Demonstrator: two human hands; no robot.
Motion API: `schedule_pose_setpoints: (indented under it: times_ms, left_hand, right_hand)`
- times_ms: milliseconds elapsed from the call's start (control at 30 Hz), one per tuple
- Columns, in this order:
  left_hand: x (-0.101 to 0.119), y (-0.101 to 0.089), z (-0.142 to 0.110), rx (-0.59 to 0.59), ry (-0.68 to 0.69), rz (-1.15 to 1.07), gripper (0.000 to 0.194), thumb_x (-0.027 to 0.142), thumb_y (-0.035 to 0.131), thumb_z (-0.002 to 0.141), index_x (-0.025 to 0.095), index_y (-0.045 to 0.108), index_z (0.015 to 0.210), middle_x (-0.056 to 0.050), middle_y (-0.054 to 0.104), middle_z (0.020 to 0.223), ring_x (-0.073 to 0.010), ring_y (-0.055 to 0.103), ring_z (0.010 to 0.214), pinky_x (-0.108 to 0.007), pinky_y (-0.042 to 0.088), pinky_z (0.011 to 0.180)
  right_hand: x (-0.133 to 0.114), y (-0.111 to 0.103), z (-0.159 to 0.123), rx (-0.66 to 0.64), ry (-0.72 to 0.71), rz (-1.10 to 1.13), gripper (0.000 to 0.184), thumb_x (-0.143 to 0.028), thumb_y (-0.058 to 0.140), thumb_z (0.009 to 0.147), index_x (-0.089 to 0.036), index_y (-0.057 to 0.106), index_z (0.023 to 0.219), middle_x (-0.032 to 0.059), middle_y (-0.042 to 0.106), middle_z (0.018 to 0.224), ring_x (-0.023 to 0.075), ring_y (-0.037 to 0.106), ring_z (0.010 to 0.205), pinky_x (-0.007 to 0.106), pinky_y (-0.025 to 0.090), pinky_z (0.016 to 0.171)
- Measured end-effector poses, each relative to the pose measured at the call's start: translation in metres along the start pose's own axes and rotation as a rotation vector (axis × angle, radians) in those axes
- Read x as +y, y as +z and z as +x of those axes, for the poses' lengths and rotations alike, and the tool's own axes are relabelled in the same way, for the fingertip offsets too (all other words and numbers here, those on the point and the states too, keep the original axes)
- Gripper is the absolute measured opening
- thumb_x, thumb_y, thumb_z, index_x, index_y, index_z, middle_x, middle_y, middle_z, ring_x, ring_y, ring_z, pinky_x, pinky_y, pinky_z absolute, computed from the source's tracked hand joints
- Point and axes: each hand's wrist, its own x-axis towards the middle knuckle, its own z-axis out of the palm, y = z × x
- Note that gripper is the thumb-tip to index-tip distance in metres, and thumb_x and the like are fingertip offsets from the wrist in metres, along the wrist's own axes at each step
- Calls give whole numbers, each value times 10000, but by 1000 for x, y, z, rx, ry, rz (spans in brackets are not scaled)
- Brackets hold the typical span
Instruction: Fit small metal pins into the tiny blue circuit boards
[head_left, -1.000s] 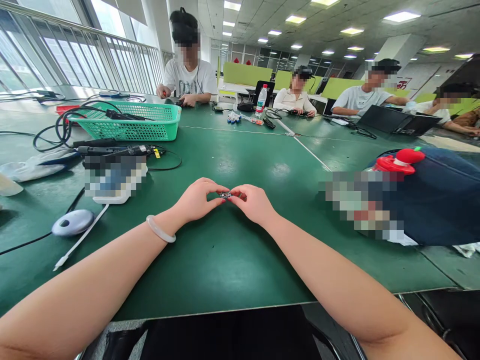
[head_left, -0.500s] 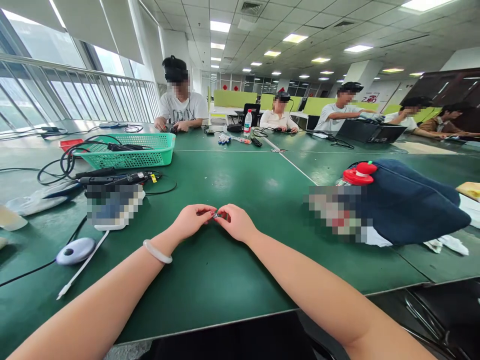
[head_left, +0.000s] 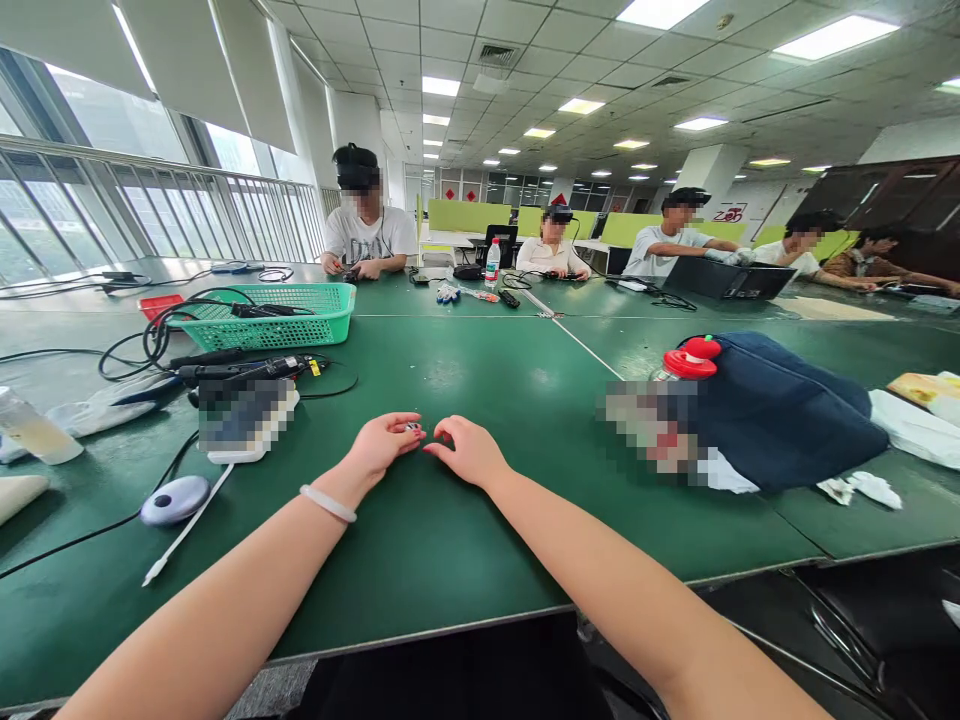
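My left hand, with a pale bangle on its wrist, is closed on a small shiny metallic piece. The piece sits between thumb and fingertips, too small for me to tell its kind. Just to the right, my right hand curves toward it with thumb and fingers apart and nothing visible between them. A narrow gap separates the two hands. Both are low over the green tabletop.
Left stand a green basket with cables, a purple oval device, a white cable and a bottle. Right lies a dark blue bag beside a red-lidded bottle. Across the table several people sit; one handles a black box.
My right hand has let go of the small metallic piece and drawn slightly apart. The piece is now in my left hand alone. The camera view has shifted a little.
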Motion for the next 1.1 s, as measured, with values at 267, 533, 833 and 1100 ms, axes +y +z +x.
schedule_pose_setpoints:
  times_ms: [267,533,833,1100]
  left_hand:
    - [13,-100,12,505,83,1230,307,221,560,724,201,690,1002,-102,701,962,-303,621,935,-365,474,792]
    - [12,-102,9,478,32,1320,296,313,606,723,224,698,990,-97,701,940,-299,617,907,-339,469,706]
    - [8,-101,11,440,94,1211,339,375,518,770,268,689,1042,-80,703,900,-295,610,850,-342,441,675]
    - [-4,-100,21,338,161,895,359,356,498,779,233,672,1067,-33,676,712,-171,542,562,-272,381,554]
  right_hand:
    - [2,-4,0,19,82,53,265,-411,425,896,-207,594,878,-1,562,785,89,476,624,224,338,573]
    - [3,-4,-1,12,82,69,211,-350,435,894,-209,593,902,-12,557,764,84,467,623,219,343,584]
    - [6,-4,-4,58,80,76,203,-327,437,881,-207,601,865,-14,531,710,99,476,642,227,355,608]
    - [6,-10,-7,79,178,129,232,-341,419,873,-209,610,860,6,573,765,117,491,658,241,372,599]
